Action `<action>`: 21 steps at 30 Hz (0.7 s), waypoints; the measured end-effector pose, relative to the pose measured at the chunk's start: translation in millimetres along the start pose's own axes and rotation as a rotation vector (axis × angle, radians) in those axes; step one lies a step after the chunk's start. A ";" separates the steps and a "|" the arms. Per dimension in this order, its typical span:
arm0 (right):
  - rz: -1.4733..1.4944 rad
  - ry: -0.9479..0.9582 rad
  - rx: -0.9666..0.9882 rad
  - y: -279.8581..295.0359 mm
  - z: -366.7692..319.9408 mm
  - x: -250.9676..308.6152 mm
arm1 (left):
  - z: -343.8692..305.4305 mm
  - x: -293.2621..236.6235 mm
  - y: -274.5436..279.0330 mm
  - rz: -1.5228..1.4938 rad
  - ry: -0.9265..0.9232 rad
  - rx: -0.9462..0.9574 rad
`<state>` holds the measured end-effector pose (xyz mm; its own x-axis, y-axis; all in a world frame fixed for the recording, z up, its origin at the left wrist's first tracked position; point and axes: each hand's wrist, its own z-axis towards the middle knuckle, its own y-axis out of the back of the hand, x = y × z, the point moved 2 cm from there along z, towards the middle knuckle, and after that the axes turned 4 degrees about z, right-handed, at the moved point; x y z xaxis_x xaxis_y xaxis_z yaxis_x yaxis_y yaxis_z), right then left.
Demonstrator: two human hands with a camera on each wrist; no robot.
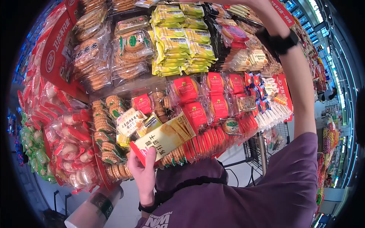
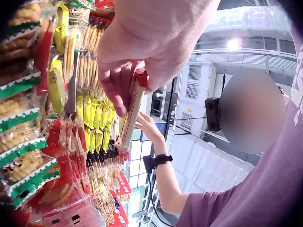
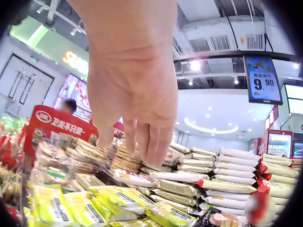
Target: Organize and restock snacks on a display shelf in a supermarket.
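Note:
My left hand (image 1: pixel 142 173) (image 2: pixel 142 52) grips one end of a long cream packet (image 1: pixel 165 140) (image 2: pixel 131 116) with a red end, thumb on its face, over the lower rows of biscuits. The right arm stretches to the far side of the display, the hand mostly beyond the head view's top edge. In the right wrist view the right hand (image 3: pixel 135 94) hangs with fingers pointing down, holding nothing visible, above a white packet (image 3: pixel 135 178) and stacked biscuits (image 3: pixel 124 160). Whether its fingertips touch them, I cannot tell.
Yellow packets (image 1: pixel 171 40) fill the middle of the display, with red packets (image 1: pixel 184 89) nearer. Red-wrapped bags (image 1: pixel 70 150) lie at the left beside a red sign (image 1: pixel 55 57). A wire cart (image 1: pixel 281 135) stands at the right, and a price screen (image 3: pixel 262 79) hangs overhead.

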<state>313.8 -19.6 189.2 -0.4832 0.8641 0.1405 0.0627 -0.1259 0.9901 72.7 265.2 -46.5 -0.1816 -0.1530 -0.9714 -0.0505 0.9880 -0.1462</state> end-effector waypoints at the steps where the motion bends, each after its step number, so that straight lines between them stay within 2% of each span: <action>1: 0.016 0.070 -0.074 -3.0 -22.7 11.4 | 1.0 -0.5 0.1 0.008 -0.020 0.009; 2: 0.032 0.139 -0.150 -6.7 -45.5 23.6 | 1.4 -1.0 0.2 0.041 -0.037 0.023; 3: -0.035 0.085 -0.165 -12.0 -66.3 39.9 | 1.7 0.2 0.2 0.039 -0.033 0.036; 5: 0.076 0.017 -0.194 -45.3 -106.2 49.9 | 2.0 3.7 -0.9 0.036 -0.017 0.058; 8: 0.331 -0.010 -0.210 -92.3 -167.0 81.5 | 2.2 -4.8 -14.7 -0.002 -0.073 0.153; 9: 0.434 -0.105 -0.184 -107.8 -184.3 90.7 | 2.5 -7.4 -19.9 -0.028 -0.084 0.190; 10: 0.554 -0.128 -0.199 -126.3 -198.7 96.5 | 3.2 -1.7 -20.0 0.004 -0.123 0.241; 13: 0.798 -0.240 -0.168 -162.7 -233.8 109.1 | 2.1 -1.8 -37.4 -0.023 -0.080 0.397; 14: 0.831 -0.221 -0.239 -166.2 -241.3 115.3 | -1.1 -6.2 -45.8 -0.042 -0.137 0.454; 17: 0.828 -0.157 -0.464 -190.6 -267.4 111.2 | -1.3 -13.3 -66.1 0.237 -0.473 0.535; 21: 0.764 -0.099 -0.658 -191.6 -303.5 104.6 | -12.6 -23.7 -94.0 0.285 -0.627 0.596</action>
<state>-13.8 -52.9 12.2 -0.4389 0.4726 0.7642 -0.1829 -0.8797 0.4390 69.4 175.7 -7.4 0.4670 -0.0331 -0.8836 0.4623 0.8610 0.2121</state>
